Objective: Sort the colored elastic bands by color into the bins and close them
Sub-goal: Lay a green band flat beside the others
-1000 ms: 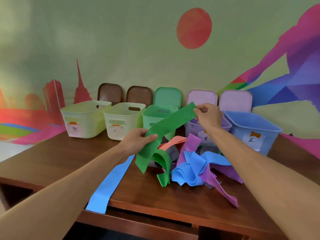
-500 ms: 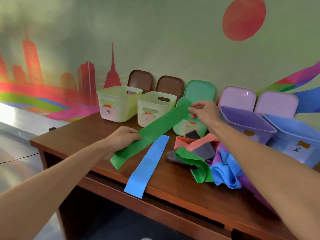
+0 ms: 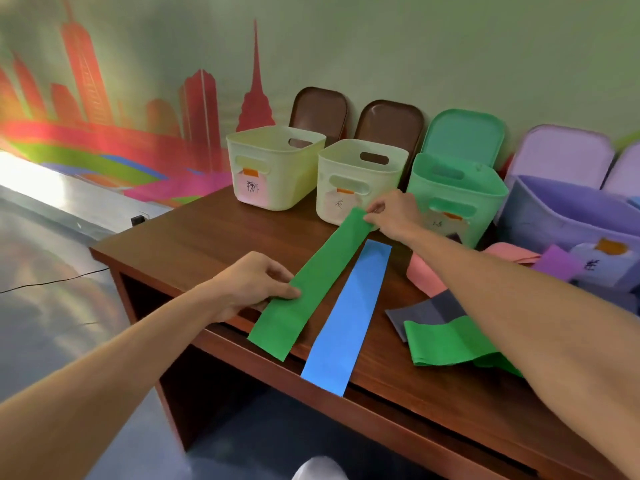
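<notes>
Green elastic band (image 3: 311, 285) lies drawn out long across the wooden table (image 3: 207, 237), running from the bins toward the front edge, where its near end hangs over. The right hand (image 3: 391, 213) pinches the far end between thumb and fingertips, just in front of the second pale yellow bin (image 3: 360, 178). The left hand (image 3: 249, 285) holds the band's left edge lower down, thumb on top; the fingers seem to curl under the strip, though that side is hidden.

Just beside it on the right, a blue elastic band (image 3: 349, 313) lies flat and nearly parallel, its near end also past the table edge.

Bins stand in a row along the mural wall (image 3: 138, 98), all open. From the left: a first pale yellow bin (image 3: 273, 168), the second pale yellow one, a green bin (image 3: 457, 199), then a purple bin (image 3: 554, 220) cut partly by the frame's right side. Each bears a small label with an orange tab. Lids lean upright against the wall behind them: two brown lids (image 3: 318, 109) (image 3: 391, 123), a green lid (image 3: 464, 133) and a lilac lid (image 3: 561, 154).

Under and beyond the right forearm lie loose bands: a pink band (image 3: 426, 271) near the green bin, a grey band (image 3: 429, 313) partly beneath a folded second green band (image 3: 446, 341), and a purple band (image 3: 557, 261) in front of the purple bin.
</notes>
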Tool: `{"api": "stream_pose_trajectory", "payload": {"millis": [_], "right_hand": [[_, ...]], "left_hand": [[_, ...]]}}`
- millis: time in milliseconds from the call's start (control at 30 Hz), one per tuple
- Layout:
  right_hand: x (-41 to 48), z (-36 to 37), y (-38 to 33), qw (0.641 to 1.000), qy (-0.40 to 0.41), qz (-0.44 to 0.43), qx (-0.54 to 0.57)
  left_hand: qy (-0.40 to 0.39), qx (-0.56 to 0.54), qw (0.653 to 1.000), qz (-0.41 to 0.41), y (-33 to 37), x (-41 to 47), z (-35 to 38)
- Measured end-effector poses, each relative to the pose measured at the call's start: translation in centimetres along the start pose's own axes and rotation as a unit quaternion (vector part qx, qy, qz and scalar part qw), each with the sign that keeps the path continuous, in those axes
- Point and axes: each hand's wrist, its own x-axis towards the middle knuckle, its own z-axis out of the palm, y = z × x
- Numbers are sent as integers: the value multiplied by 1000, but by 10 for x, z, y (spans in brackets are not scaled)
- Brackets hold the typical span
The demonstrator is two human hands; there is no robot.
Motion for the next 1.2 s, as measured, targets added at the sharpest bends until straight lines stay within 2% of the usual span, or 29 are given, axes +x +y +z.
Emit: {"api": "stream_pose_trajectory", "payload": {"millis": [333, 433, 600, 733, 800, 933, 1033, 1200], "right_hand": [[13, 42, 0, 996, -34, -6, -84], [11, 49, -2, 994, -36, -15, -100], [9, 51, -4, 989, -24, -28, -145], [-1, 37, -9, 980, -19, -71, -186], [-10, 20, -11, 977, -8, -102, -188], [-36, -22, -5, 969, -31, -145, -199], [-67, -51, 10, 965, -43, -152, -209], [-113, -97, 40, 967, -56, -129, -214]], "left_hand": [[-9, 89, 996, 5, 7, 6, -3], [-16, 145, 989, 3, 10, 5, -4], [27, 246, 966, 69, 6, 5, -3], [68, 317, 936, 139, 5, 1, -1], [84, 310, 931, 173, 8, -1, 8], [74, 209, 955, 195, 24, -13, 41], [18, 132, 968, 214, 29, -25, 79], [29, 115, 959, 258, 35, -29, 130]]}}
